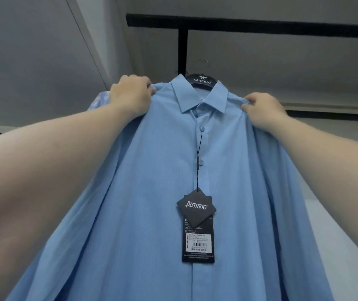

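Note:
A light blue buttoned dress shirt (152, 203) hangs in front of me on a black hanger (202, 80) marked ARISTINO, filling most of the view. A black BLENTINO price tag (197, 229) dangles from a cord at a front button. My left hand (132, 95) pinches the shirt's left shoulder seam, fingers curled over the fabric. My right hand (262, 110) pinches the right shoulder seam the same way. Both arms reach up toward the shoulders.
A black metal clothes rail (249, 26) with a vertical post (182, 53) runs overhead behind the hanger. Another pale patterned garment (100, 101) shows behind my left hand. Grey walls and ceiling surround the rail; a black bar (329, 111) lies at the right.

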Demonstrator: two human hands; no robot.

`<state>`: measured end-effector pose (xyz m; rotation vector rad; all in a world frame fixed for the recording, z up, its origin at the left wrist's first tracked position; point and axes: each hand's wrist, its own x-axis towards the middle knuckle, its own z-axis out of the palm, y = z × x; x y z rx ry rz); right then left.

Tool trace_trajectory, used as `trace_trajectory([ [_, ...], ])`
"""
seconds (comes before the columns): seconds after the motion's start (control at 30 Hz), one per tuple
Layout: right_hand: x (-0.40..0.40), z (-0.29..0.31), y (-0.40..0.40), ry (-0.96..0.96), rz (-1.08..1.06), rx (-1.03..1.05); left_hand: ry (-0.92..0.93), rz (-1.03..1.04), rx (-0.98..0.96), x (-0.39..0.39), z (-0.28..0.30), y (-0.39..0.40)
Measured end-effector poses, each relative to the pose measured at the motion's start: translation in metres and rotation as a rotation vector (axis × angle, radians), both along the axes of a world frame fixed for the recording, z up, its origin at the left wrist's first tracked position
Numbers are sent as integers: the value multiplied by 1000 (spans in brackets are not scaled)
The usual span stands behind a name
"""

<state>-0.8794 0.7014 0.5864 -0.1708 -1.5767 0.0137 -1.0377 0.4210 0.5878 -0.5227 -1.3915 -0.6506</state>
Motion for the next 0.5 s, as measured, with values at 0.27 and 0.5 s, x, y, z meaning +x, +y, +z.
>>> trace_trajectory([
  [0.27,-4,39,-15,11,-2,19,-42,-49,20,-1,33,-10],
  [0.5,-14,49,-22,7,25,30,-55,-49,20,-9,41,-19],
])
